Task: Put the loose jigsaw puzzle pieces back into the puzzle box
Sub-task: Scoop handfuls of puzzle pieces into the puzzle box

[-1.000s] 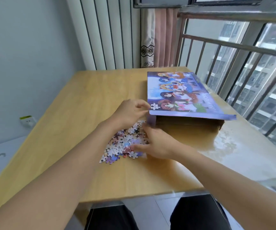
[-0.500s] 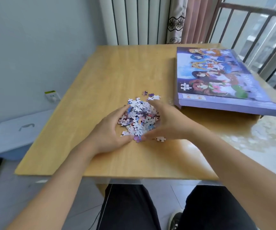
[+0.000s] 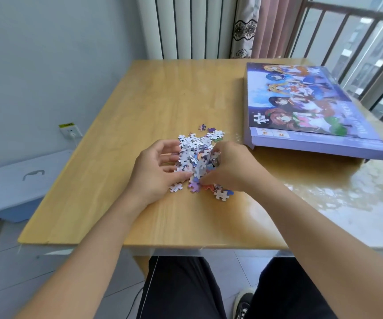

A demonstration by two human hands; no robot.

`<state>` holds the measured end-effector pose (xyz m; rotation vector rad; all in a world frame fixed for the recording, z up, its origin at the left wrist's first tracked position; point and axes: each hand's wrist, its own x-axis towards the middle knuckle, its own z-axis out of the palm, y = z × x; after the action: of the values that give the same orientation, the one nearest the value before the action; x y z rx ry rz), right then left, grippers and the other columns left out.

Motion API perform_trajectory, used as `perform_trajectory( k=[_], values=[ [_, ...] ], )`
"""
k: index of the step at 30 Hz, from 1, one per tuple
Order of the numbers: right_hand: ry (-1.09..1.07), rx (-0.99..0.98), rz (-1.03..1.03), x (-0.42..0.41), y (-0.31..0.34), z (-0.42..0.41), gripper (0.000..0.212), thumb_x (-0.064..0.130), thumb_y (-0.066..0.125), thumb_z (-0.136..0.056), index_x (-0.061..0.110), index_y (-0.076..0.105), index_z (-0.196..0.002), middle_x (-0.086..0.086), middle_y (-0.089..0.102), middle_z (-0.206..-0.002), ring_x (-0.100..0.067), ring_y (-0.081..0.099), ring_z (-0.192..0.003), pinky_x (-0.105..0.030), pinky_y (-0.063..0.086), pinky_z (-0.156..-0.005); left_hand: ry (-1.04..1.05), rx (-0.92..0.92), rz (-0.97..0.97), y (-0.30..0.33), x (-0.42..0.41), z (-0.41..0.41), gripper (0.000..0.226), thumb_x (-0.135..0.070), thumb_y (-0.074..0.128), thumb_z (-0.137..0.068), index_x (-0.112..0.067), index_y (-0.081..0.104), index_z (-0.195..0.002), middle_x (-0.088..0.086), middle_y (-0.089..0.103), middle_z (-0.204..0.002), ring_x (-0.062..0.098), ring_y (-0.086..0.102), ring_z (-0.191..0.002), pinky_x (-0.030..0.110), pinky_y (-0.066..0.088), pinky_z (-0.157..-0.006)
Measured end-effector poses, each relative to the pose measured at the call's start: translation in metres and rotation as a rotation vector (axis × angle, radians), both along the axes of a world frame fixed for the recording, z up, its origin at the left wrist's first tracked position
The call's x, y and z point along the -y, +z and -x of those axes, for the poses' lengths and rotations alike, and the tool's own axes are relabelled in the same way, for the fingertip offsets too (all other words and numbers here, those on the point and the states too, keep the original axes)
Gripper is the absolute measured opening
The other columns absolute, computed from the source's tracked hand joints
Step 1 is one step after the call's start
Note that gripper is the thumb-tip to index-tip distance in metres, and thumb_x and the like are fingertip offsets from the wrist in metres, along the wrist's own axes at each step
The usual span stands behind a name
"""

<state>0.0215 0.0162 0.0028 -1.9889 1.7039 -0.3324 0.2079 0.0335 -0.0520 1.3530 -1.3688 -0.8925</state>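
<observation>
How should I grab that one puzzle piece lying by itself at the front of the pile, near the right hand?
The stray puzzle piece lies flat on the table, pale back up, so there is no edge to get under. Come straight down from above and pinch its two opposite edges between thumb and fingertip, or slide it toward the pile first. The right hand is closest.

A pale wood-grain table (image 3: 162, 107), glossy and reflective at its right, carries thin printed cardboard puzzle pieces (image 3: 196, 155) and a smooth printed cardboard box (image 3: 301, 107); a matt blue plastic bin (image 3: 13, 192) sits far left.
</observation>
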Motion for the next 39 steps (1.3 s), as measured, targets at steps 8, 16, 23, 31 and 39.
perform_trajectory(
  k=[8, 16, 23, 31, 39],
  values=[
    [-0.156, 0.649, -0.227, 0.017, -0.01, 0.007, 0.033, 0.01, 0.092, -0.065, 0.013, 0.07, -0.089, -0.018, 0.075, -0.089, -0.028, 0.075, -0.081, -0.051, 0.061, -0.083, 0.015, -0.291, -0.09, 0.011, 0.016, 0.02, 0.05, 0.004, 0.084, -0.072, -0.018, 0.067, -0.113, 0.002, 0.073, -0.108, 0.006, 0.07, -0.091, 0.015, 0.053, -0.075],
    [-0.163, 0.941, -0.387, 0.021, -0.012, 0.022, 0.028, 0.001, 0.083, -0.077, -0.004, 0.072, -0.102, -0.024, 0.073, -0.107, -0.031, 0.074, -0.097, -0.04, 0.062, -0.082, 0.067, -0.187, 0.014, 0.016, 0.021, 0.038, 0.029, -0.005, 0.089, -0.07, -0.013, 0.072, -0.093, -0.001, 0.074, -0.093, 0.01, 0.071, -0.086, 0.023, 0.058, -0.062],
    [-0.292, 1.036, -0.376, 0.01, -0.013, 0.016, 0.034, 0.001, 0.082, -0.08, 0.001, 0.068, -0.111, -0.018, 0.073, -0.105, -0.029, 0.076, -0.086, -0.034, 0.06, -0.064, 0.064, -0.008, 0.177, 0.02, 0.013, 0.04, 0.024, -0.009, 0.085, -0.077, -0.016, 0.075, -0.097, -0.005, 0.076, -0.091, 0.006, 0.073, -0.087, 0.015, 0.056, -0.072],
    [-0.473, 1.195, -0.33, -0.015, -0.022, 0.042, 0.022, -0.006, 0.08, -0.079, -0.005, 0.07, -0.098, -0.02, 0.074, -0.102, -0.035, 0.075, -0.088, -0.044, 0.063, -0.068, 0.113, 0.177, 0.326, 0.022, 0.008, 0.047, 0.008, -0.017, 0.072, -0.092, -0.02, 0.076, -0.098, -0.015, 0.074, -0.093, 0.0, 0.07, -0.087, 0.016, 0.054, -0.078],
    [-0.524, 1.247, -0.469, -0.022, -0.016, 0.098, 0.034, -0.007, 0.078, -0.079, -0.013, 0.067, -0.111, -0.027, 0.071, -0.112, -0.033, 0.072, -0.091, -0.04, 0.062, -0.068, -0.169, 0.626, 0.359, 0.046, 0.04, 0.087, 0.064, -0.003, 0.073, -0.076, -0.026, 0.057, -0.134, -0.007, 0.061, -0.128, 0.006, 0.056, -0.115, 0.016, 0.043, -0.094]
  ],
)
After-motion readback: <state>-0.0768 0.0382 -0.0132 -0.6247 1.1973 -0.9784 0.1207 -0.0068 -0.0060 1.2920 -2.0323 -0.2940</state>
